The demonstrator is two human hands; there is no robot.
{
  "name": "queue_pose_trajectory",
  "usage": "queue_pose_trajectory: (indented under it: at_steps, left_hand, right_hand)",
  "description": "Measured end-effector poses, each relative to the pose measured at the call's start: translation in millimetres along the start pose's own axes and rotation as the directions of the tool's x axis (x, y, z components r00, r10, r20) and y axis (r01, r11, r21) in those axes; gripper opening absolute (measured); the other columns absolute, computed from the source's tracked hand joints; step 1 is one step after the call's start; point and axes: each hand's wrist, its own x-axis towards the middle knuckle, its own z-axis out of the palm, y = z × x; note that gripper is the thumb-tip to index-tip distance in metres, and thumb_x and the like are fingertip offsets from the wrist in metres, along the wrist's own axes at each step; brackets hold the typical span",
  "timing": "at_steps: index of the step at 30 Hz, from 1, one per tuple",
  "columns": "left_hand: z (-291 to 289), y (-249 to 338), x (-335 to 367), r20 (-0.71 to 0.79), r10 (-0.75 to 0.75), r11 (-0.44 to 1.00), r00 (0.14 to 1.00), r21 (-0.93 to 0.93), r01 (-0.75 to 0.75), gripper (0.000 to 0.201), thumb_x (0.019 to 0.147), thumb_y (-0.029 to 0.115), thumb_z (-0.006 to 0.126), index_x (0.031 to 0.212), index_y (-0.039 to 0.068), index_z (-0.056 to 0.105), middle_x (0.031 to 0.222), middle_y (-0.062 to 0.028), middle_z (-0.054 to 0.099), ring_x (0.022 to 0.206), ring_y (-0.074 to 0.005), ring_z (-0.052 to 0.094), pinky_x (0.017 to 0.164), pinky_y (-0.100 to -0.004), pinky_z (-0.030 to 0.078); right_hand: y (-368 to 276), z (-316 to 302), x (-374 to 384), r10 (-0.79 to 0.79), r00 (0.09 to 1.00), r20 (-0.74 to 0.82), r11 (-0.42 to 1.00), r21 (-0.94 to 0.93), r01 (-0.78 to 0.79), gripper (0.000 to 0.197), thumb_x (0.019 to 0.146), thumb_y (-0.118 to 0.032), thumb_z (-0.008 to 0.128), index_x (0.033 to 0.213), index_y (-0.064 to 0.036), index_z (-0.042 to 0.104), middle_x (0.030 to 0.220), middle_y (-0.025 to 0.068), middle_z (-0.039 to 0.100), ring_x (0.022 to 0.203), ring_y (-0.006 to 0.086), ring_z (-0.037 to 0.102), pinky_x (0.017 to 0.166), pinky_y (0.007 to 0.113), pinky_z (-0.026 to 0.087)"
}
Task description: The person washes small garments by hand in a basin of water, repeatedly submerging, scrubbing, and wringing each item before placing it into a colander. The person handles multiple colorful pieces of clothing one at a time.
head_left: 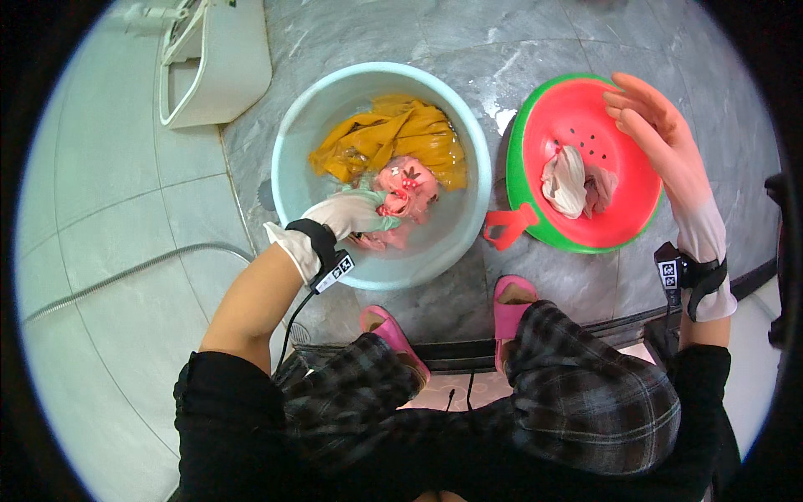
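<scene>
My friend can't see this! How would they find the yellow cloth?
On the grey tiled floor, find the pale-blue basin, left of the watermelon-coloured basin. Inside it, just beyond the gloved left hand, the cloth lies toward the far side. It's mustard-yellow all over, while the neighbouring cloth is pink with red dots.

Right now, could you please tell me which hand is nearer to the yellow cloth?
Left. The left hand is in the pale blue basin, at the pink cloth beside the yellow cloth. The right hand is farther right, by the right edge of the red basin.
</scene>
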Motion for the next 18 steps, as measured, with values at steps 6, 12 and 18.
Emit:
queue_pose_trajectory:
  at_steps: [6, 12, 18]
  left_hand:
    - [22, 1, 35, 0.04, -0.224, 0.781, 0.974, 0.604, 0.155, 0.044, 0.09, 0.038, 0.055, 0.119, 0.006, 0.065, 0.119, -0.0187, 0.065, 0.111, -0.0335, 0.062, 0.09, -0.041, 0.049]
    - [-20, 18, 18, -0.154, -0.079, 0.91, 0.985, 0.393, 0.134, 0.042, 0.085, 0.045, 0.061, 0.103, 0.009, 0.071, 0.103, -0.0163, 0.069, 0.093, -0.0304, 0.068, 0.077, -0.0423, 0.052]
    - [-52, 45, 4, -0.447, 0.122, 0.99, 0.886, 0.12, -0.075, 0.051, 0.077, 0.048, 0.072, 0.105, 0.005, 0.064, 0.09, -0.0183, 0.066, 0.086, -0.0373, 0.064, 0.074, -0.0459, 0.049]
  right_hand:
    - [18, -20, -8, 0.06, 0.998, 0.001, 0.996, -0.07, -0.059, 0.042, 0.097, -0.02, 0.056, 0.135, -0.0034, 0.053, 0.125, 0.0115, 0.063, 0.119, 0.0172, 0.057, 0.104, 0.03, 0.042]
    - [23, -25, -15, 0.056, 0.998, 0.041, 0.996, -0.065, -0.053, 0.042, 0.098, -0.021, 0.054, 0.137, -0.0038, 0.051, 0.128, 0.0119, 0.062, 0.121, 0.0184, 0.057, 0.105, 0.031, 0.041]
    - [25, -24, -27, 0.1, 0.995, 0.023, 0.992, -0.075, -0.098, 0.041, 0.098, -0.017, 0.054, 0.136, -0.0025, 0.052, 0.126, 0.0108, 0.063, 0.119, 0.0173, 0.057, 0.104, 0.031, 0.042]
